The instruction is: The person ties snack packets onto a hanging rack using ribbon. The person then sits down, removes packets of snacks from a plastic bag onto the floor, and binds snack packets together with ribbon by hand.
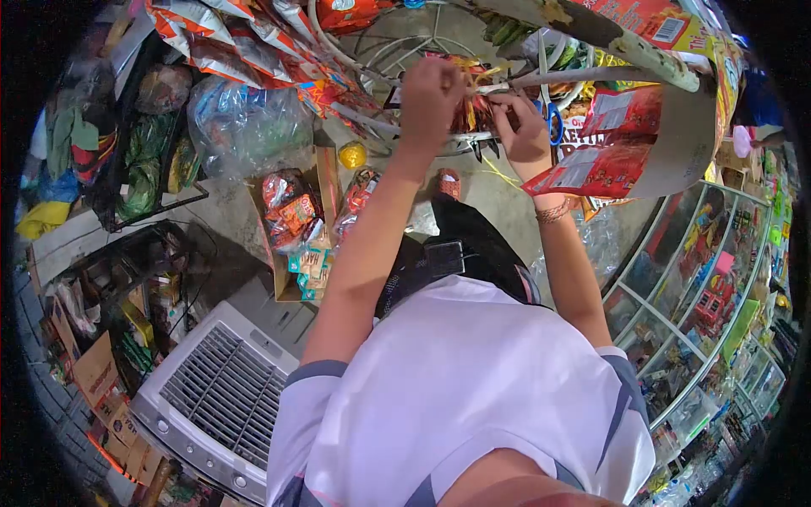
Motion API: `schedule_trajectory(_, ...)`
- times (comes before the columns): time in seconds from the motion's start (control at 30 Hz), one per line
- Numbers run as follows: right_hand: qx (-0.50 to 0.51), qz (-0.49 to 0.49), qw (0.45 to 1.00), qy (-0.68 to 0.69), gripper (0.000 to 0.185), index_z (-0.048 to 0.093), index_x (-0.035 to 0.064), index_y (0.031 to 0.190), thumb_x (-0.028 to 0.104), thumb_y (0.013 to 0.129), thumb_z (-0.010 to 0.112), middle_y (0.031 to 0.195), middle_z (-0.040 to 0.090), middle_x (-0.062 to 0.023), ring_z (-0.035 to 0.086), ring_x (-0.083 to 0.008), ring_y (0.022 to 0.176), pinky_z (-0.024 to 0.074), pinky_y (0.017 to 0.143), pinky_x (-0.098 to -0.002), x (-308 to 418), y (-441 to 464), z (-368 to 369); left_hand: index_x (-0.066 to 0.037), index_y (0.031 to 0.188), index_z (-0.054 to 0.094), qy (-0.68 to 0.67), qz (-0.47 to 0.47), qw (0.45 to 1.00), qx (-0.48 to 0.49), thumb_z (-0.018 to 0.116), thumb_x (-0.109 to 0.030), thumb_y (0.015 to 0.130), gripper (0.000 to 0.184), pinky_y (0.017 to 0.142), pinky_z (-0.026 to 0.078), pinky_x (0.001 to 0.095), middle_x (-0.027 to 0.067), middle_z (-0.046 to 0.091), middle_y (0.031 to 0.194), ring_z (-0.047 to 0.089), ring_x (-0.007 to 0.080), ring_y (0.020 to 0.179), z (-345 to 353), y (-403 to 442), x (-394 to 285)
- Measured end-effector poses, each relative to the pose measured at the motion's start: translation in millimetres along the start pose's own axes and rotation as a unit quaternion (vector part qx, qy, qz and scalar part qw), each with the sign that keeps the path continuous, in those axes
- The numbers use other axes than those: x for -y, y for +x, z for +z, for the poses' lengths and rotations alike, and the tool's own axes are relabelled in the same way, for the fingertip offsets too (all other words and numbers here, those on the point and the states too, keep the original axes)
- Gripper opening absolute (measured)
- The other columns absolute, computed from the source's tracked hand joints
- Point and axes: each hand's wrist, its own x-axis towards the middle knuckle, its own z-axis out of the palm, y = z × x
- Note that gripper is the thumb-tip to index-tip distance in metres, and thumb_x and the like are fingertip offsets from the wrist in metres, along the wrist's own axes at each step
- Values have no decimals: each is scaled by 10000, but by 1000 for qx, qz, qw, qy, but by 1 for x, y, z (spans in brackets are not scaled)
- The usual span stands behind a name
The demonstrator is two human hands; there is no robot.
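My left hand (pixel 432 97) is raised at a white metal rack (pixel 405 51), its fingers curled together; what they hold is hidden. Close beside it, my right hand (pixel 519 131) has thumb and fingers drawn together at the rack's bar, and I cannot make out what is in them. Small red and yellow packets (pixel 470 110) hang between the two hands. Blue-handled scissors (pixel 553 124) hang or rest beside my right hand, blades pointing up; whether the hand touches them is unclear. Red snack packets (pixel 604 139) on a cardboard strip hang to the right.
Orange and white snack bags (pixel 245 42) hang at upper left. Below them are a clear plastic bag (pixel 245 127) and a cardboard box (pixel 325 182) with packets. A grey air cooler (pixel 224 389) stands lower left. A glass display case (pixel 676 296) lines the right.
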Motion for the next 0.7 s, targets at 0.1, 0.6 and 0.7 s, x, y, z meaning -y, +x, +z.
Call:
schedule_trajectory(0.1, 20, 18, 1000, 10, 159, 645, 43, 1029, 91, 880, 615, 898, 618, -135, 618, -262, 789, 483, 688, -335, 2, -7, -2, -47, 954, 629, 35, -61, 997, 28, 715, -209, 781, 251, 799, 468, 409, 124, 613, 896, 599, 302, 852, -20, -5, -12)
schedule_trajectory(0.6, -111, 37, 956, -268, 402, 517, -18, 1112, 133, 773, 672, 920, 595, -201, 603, -354, 886, 476, 779, -434, -26, -34, -34, -175, 1142, 684, 31, -128, 991, 29, 661, -207, 764, 380, 949, 232, 508, 42, 581, 1129, 450, 280, 1148, 33, -70, 9)
schedule_trajectory(0.7, -75, 146, 974, -158, 425, 482, -18, 1116, 115, 780, 705, 944, 617, -212, 649, -315, 796, 505, 676, -385, -14, -27, -34, -191, 1089, 712, 106, -66, 992, 31, 642, -158, 756, 342, 956, 222, 492, 9, 596, 1098, 465, 255, 1126, 24, -68, 2)
